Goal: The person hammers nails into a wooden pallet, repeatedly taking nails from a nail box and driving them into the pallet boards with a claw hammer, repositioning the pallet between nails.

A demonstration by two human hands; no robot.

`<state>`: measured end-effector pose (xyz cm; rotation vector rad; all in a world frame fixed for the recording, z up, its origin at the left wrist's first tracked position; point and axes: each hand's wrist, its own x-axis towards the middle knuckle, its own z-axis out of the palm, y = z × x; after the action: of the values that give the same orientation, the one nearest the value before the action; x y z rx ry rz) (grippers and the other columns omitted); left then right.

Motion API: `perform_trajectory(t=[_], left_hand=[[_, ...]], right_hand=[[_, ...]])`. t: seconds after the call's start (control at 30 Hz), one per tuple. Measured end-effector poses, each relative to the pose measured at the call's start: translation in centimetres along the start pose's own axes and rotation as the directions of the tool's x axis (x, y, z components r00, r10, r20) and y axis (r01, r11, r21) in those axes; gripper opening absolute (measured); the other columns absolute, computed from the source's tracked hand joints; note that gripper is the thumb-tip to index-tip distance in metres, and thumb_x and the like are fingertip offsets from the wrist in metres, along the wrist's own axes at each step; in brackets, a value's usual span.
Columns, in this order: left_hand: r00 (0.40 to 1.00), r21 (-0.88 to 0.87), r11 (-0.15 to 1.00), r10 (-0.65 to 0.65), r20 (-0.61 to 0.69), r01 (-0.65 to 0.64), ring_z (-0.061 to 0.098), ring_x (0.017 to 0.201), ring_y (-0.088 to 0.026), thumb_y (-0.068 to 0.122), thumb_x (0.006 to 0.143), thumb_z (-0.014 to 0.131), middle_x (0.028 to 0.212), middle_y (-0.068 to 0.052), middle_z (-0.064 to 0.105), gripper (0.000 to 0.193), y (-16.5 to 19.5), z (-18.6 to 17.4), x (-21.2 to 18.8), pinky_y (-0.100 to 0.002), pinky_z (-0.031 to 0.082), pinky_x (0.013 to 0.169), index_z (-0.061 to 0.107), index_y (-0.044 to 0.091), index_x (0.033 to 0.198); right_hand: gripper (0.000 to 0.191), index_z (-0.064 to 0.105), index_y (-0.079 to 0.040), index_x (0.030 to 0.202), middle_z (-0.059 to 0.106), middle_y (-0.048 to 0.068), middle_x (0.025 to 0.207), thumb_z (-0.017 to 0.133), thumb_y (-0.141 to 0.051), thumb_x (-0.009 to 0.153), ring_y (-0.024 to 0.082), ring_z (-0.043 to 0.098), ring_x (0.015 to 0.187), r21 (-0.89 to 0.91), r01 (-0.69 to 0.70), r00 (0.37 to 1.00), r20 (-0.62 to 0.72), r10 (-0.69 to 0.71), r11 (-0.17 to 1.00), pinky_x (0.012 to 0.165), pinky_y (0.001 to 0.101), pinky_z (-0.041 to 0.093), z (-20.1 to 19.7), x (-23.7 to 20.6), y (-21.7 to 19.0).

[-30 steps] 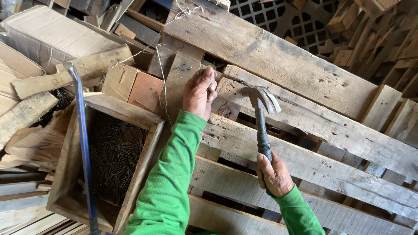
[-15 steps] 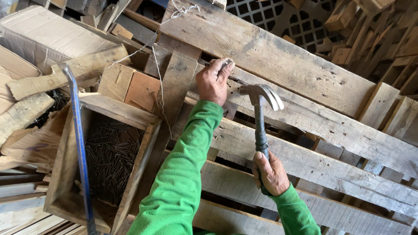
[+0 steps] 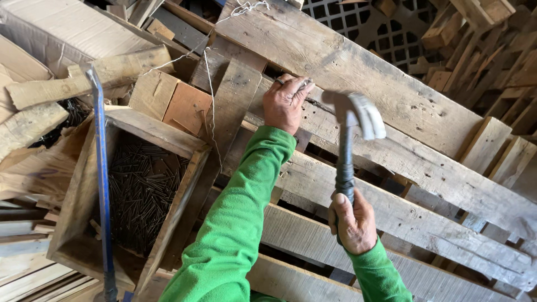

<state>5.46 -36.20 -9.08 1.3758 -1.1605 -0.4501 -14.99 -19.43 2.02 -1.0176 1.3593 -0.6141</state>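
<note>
My right hand (image 3: 352, 221) grips the dark handle of a claw hammer (image 3: 349, 126), whose grey head is raised and blurred just above a weathered pallet plank (image 3: 403, 162). My left hand (image 3: 286, 103) rests on that plank at its upper left end, fingers pinched as if on a nail, which is too small to make out. The hammer head hangs close to the right of my left hand. Both arms wear green sleeves.
A wooden box (image 3: 78, 201) holding several dark nails sits at the left. A blue metal bar (image 3: 102, 184) leans across it. Cardboard (image 3: 61, 28) and scrap wood blocks (image 3: 112, 70) lie at upper left. More pallet slats (image 3: 403, 218) run diagonally, with stacked timber (image 3: 492, 45) at upper right.
My left hand has slid up along the plank to its upper end. The hammer has stayed raised beside it, its head now blurred with motion.
</note>
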Motion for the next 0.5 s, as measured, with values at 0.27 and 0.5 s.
perform_trajectory(t=[0.27, 0.5], left_hand=[[0.996, 0.018, 0.999, 0.043, 0.081, -0.045, 0.070, 0.090, -0.029, 0.003, 0.089, 0.076, 0.099, -0.011, 0.072, 0.017, 0.5, -0.8, 0.5, -0.039, 0.059, 0.081, 0.074, 0.003, 0.105], [0.994, 0.040, 0.999, 0.014, 0.105, -0.019, 0.071, 0.089, -0.028, 0.006, 0.089, 0.077, 0.097, -0.011, 0.072, 0.018, -0.4, -0.5, 0.3, -0.039, 0.059, 0.079, 0.074, 0.005, 0.107]], right_hand=[[0.040, 0.057, -0.003, 0.097, 0.057, 0.003, 0.054, 0.054, -0.043, 0.100, 0.010, 0.051, 0.042, -0.394, -0.034, 0.999, -0.038, 0.021, 0.918, 0.040, 0.0282, 0.042, -0.3, 2.7, -6.6], [0.041, 0.055, -0.001, 0.100, 0.057, 0.002, 0.063, 0.057, -0.042, 0.102, 0.009, 0.051, 0.049, -0.173, 0.290, 0.954, -0.023, -0.298, 0.941, 0.043, 0.0266, 0.042, 0.5, 1.8, -7.9]])
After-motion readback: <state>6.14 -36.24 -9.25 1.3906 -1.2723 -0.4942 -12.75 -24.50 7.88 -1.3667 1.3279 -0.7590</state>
